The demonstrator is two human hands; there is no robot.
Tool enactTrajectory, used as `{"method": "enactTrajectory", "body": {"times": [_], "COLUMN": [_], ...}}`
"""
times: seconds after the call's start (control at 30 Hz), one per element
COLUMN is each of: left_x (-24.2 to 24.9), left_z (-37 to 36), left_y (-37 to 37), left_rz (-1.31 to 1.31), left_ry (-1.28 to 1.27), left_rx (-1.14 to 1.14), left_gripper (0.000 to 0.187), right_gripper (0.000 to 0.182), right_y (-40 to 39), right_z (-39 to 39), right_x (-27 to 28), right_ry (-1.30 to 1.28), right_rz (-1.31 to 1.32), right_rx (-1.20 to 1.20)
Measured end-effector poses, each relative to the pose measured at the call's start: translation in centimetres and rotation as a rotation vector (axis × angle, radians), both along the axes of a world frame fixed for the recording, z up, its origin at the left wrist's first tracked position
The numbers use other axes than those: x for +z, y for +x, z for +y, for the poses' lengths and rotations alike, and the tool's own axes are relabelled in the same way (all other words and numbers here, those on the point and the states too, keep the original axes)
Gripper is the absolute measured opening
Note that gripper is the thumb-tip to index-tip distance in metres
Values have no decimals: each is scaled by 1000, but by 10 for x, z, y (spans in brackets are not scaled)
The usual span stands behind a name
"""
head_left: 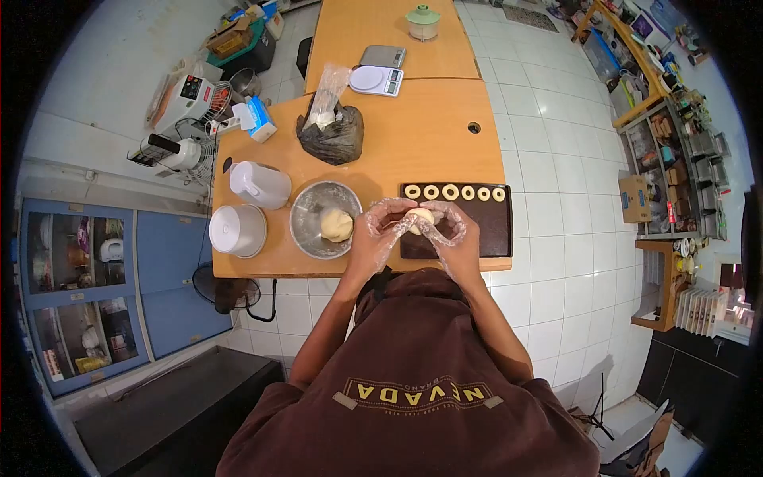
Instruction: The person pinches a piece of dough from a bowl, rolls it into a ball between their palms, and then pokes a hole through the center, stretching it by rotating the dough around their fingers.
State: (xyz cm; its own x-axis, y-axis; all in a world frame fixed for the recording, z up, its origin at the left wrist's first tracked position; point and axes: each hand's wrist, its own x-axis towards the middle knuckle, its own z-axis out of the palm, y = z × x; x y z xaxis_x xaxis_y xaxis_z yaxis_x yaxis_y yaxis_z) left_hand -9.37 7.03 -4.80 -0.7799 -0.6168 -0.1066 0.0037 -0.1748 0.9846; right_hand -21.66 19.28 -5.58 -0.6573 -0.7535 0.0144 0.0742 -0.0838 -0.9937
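My left hand (381, 229) and my right hand (455, 234), both dusted with flour, meet over the left part of a dark baking tray (469, 230). Between their fingers they hold a small pale piece of dough (421, 220). Along the tray's far side lies a row of several dough rings (451, 191). Left of my hands stands a metal bowl (308, 208) with a larger lump of dough (336, 225) in it. The fingertips partly cover the small piece.
Left of the bowl stand a white tub (238, 231) and a white pitcher (261, 185). Farther back are a black plastic bag (332, 137), a white scale (376, 80), a grey scale (383, 56), a blue box (260, 121) and a green-lidded container (423, 22).
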Motion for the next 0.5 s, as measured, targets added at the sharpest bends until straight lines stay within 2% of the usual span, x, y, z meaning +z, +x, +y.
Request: {"method": "enactTrajectory", "body": {"times": [0.13, 0.23, 0.33, 0.5], "left_x": [5, 1, -3, -13], "left_z": [-2, 2, 1, 1], "left_y": [0, -3, -4, -5], "left_rz": [-89, -6, -47, -2], "left_ry": [-28, 86, 62, 1], "left_rx": [-81, -73, -105, -55], "left_gripper": [25, 27, 32, 28], "right_gripper": [26, 27, 27, 28], "right_y": [-4, -11, -18, -25], "right_z": [2, 3, 2, 1], "right_x": [-4, 1, 7, 2], "right_ry": [47, 77, 100, 74], "right_rz": [15, 18, -8, -52], "right_rx": [-30, 7, 73, 136]}}
